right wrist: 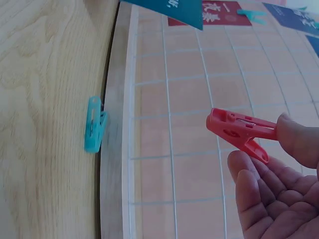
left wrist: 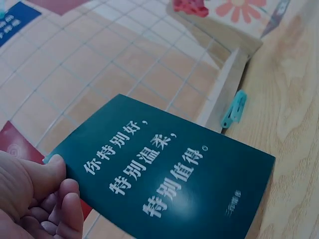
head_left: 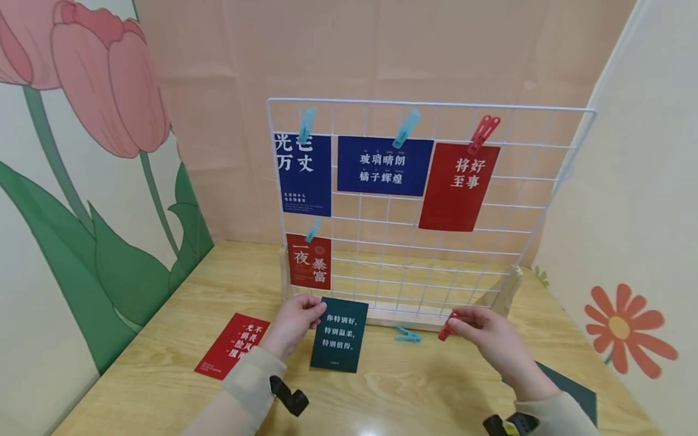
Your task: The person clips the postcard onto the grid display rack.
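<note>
My left hand (head_left: 294,324) pinches a dark green card (head_left: 337,356) with white writing by its upper left corner, between thumb and fingers. The card is held up in front of the lower part of a white wire grid (head_left: 414,102). My right hand (head_left: 488,339) pinches a red clothespin (right wrist: 237,127) by its handle ends, thumb on one arm and fingertips at the other. In the right wrist view nothing sits in the clothespin's jaws. A light blue clothespin (head_left: 408,335) lies on the table by the grid's wooden base, between both hands.
Clipped on the grid are two blue cards (head_left: 386,181), a large red card (head_left: 455,206) and a smaller red card (head_left: 309,275). Another red card (head_left: 220,354) lies left of my left wrist. A dark green card (head_left: 578,390) lies partly hidden by my right forearm.
</note>
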`<state>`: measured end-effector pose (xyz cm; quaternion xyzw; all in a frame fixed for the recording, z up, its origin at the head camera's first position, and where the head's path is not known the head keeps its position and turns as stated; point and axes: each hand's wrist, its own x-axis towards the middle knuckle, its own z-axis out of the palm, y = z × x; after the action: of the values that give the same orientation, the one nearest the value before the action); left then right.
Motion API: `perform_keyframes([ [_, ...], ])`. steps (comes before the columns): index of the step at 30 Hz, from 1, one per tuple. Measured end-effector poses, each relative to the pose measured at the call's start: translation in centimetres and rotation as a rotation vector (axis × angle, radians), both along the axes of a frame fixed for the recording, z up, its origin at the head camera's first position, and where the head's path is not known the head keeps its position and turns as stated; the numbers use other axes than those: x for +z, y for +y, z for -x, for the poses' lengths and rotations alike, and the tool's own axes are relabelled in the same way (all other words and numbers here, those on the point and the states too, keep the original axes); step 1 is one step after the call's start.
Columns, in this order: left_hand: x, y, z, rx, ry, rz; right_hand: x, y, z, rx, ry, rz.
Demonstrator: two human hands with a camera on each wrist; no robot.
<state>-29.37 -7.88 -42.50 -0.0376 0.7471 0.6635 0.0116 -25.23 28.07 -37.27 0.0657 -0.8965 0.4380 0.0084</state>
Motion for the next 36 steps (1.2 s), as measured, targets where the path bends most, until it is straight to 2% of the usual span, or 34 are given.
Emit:
perform_keyframes([
  [14,0.5,0.7,0.4,-0.016,0.014,-0.007,0.8,-2.6,0.7,0.042,0.046,0.051],
  [23,1.0,1.4,0.9,-0.011,0.058,0.049,1.0,-3.4,1.1,0.08,0.083,0.104],
  [36,1.9,2.3,1.8,0.001,0.092,0.04,1.8,-5.0,2.0,0.084,0.112,0.071],
])
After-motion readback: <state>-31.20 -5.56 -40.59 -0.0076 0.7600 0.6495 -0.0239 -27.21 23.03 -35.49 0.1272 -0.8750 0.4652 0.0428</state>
